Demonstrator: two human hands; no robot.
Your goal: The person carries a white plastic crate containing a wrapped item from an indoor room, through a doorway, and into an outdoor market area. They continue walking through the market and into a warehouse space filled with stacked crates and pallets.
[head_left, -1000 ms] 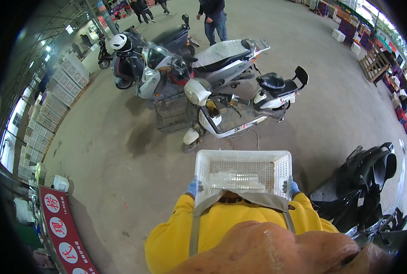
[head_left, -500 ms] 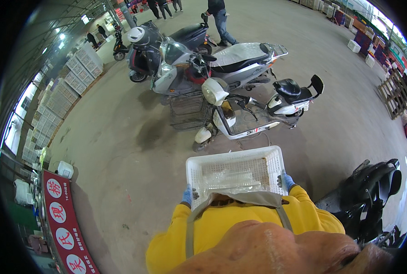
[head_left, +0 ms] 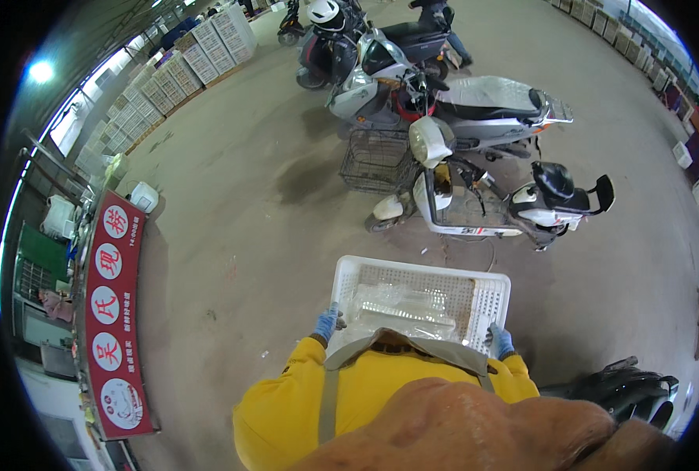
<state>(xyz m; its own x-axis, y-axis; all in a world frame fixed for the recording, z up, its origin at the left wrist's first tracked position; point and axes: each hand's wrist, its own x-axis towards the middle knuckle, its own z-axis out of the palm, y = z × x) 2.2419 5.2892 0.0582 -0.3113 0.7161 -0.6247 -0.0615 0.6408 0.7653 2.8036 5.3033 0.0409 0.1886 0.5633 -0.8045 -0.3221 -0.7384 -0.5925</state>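
Observation:
I carry a white plastic crate (head_left: 487,302) with perforated walls level in front of my waist. Inside it lie clear plastic containers (head_left: 400,308), bunched toward the left and middle. My left hand (head_left: 327,323), in a blue glove with dark fingers, grips the crate's left side. On the opposite side my right hand (head_left: 500,341), gloved the same way, is closed on the rim. A grey apron (head_left: 412,343) over my yellow sleeves hides part of the crate's near edge.
Ahead stand a white electric scooter (head_left: 475,208) with a wire basket (head_left: 377,159) and a silver scooter (head_left: 483,110). A dark scooter (head_left: 624,392) is close at right. A red-fronted stall counter (head_left: 114,314) runs along the left. One person (head_left: 444,31) is beyond the scooters.
My view has swung left, so the scooters sit farther right and the red counter shows more fully. I still hold the crate on both sides. The person beyond has moved.

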